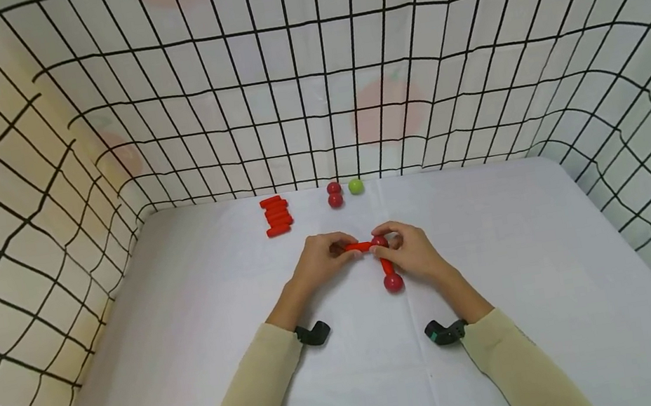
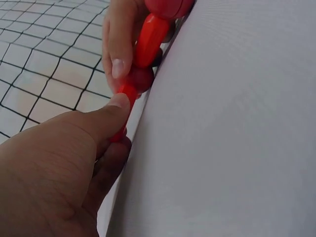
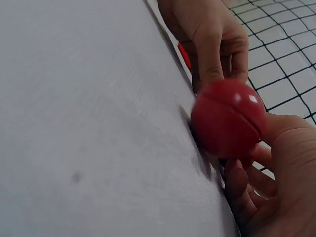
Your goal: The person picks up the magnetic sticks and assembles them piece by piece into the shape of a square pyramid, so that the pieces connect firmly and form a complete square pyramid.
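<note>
My left hand (image 1: 323,260) pinches a red stick (image 1: 361,247) between thumb and fingers. One end of that stick meets a dark red ball (image 1: 379,242), which my right hand (image 1: 413,251) grips. From this ball a second red stick (image 2: 150,40) runs toward me and ends in another dark red ball (image 1: 393,282). In the right wrist view that near ball (image 3: 228,118) hides most of the joint behind it. How deep the left-hand stick sits in the ball cannot be made out.
Several red sticks (image 1: 278,216) lie in a stack at the back left of the white table (image 1: 495,226). Two dark red balls (image 1: 335,200) and a green ball (image 1: 356,187) sit near the back edge. Black netting (image 1: 293,80) encloses the back and sides.
</note>
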`<state>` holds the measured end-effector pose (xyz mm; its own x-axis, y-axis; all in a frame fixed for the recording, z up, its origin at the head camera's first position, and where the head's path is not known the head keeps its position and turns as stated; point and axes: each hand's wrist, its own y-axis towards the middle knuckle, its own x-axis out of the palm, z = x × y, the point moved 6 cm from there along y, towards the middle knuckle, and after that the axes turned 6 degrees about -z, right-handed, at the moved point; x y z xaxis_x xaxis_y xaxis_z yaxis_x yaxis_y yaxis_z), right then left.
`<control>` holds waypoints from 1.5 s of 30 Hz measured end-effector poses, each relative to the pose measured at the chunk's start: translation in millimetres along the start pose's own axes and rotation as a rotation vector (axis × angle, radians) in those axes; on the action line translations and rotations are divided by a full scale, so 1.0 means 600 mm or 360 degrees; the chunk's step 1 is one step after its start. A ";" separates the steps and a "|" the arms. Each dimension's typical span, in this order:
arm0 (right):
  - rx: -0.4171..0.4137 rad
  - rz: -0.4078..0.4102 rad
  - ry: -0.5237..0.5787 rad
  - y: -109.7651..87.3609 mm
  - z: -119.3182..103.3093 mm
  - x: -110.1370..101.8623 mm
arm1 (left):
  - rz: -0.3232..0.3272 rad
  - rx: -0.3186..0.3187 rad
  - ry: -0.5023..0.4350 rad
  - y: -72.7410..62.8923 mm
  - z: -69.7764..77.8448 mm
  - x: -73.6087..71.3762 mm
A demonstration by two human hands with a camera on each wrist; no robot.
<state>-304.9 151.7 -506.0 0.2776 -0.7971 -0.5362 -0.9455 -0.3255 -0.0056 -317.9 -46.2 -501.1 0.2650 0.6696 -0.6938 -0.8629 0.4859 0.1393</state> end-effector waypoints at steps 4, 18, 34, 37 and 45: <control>-0.0032 0.0017 -0.0087 0.006 0.002 -0.002 | -0.0004 -0.0012 -0.0004 0.001 0.000 0.002; -0.0006 0.0033 -0.0070 0.005 0.014 0.001 | -0.0077 -0.0058 -0.0057 0.007 -0.004 0.005; -0.0002 0.0056 -0.0049 0.004 0.014 0.004 | 0.0116 -0.0187 0.0014 0.061 -0.027 -0.052; 0.0000 0.0069 -0.0045 0.005 0.014 0.002 | 0.0092 -0.0242 0.0067 0.078 -0.036 -0.054; -0.0017 0.0080 -0.0017 0.009 0.016 0.004 | 0.0035 -0.0280 0.0190 0.105 -0.050 -0.054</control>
<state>-311.0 153.1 -515.4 0.2278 -0.8073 -0.5444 -0.9563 -0.2906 0.0309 -393.9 -53.9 -490.9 0.2018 0.6027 -0.7721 -0.9325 0.3594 0.0368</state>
